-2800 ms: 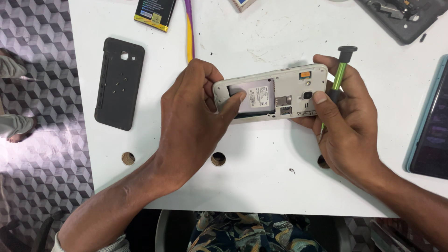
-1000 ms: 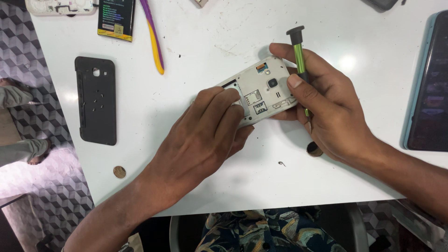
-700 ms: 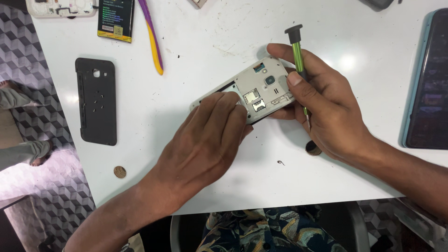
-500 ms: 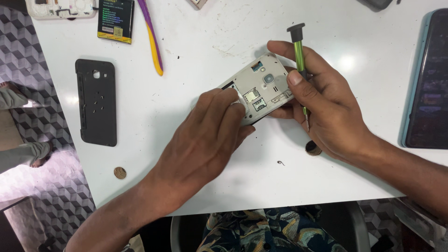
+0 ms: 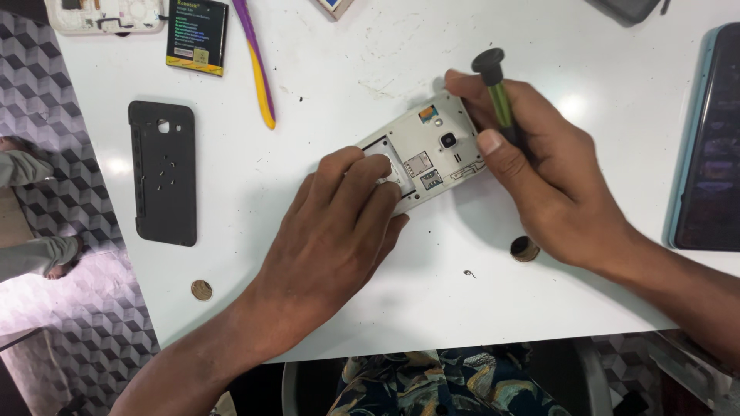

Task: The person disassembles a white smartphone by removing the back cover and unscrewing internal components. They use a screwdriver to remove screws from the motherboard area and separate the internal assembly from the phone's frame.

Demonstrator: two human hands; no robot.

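A white phone (image 5: 432,146) lies back-up on the white table (image 5: 324,254) with its rear cover off, showing the camera and card slots. My left hand (image 5: 339,223) rests over its lower half, fingertips pressing in the battery bay. My right hand (image 5: 539,177) grips the phone's upper right edge and also holds a green-shafted screwdriver (image 5: 493,81) with a black cap, pointing up and away from me.
A black back cover (image 5: 162,173) holding small screws lies at left. A battery (image 5: 196,35), a purple-and-yellow pry tool (image 5: 258,65) and another white phone body (image 5: 104,14) sit at the far edge. A dark tablet (image 5: 709,139) lies at right. Round holes (image 5: 525,248) mark the tabletop.
The phone has been turned and laid down flatter on the table. My left fingers moved onto the battery bay. The battery seen in the phone earlier is no longer visible there.
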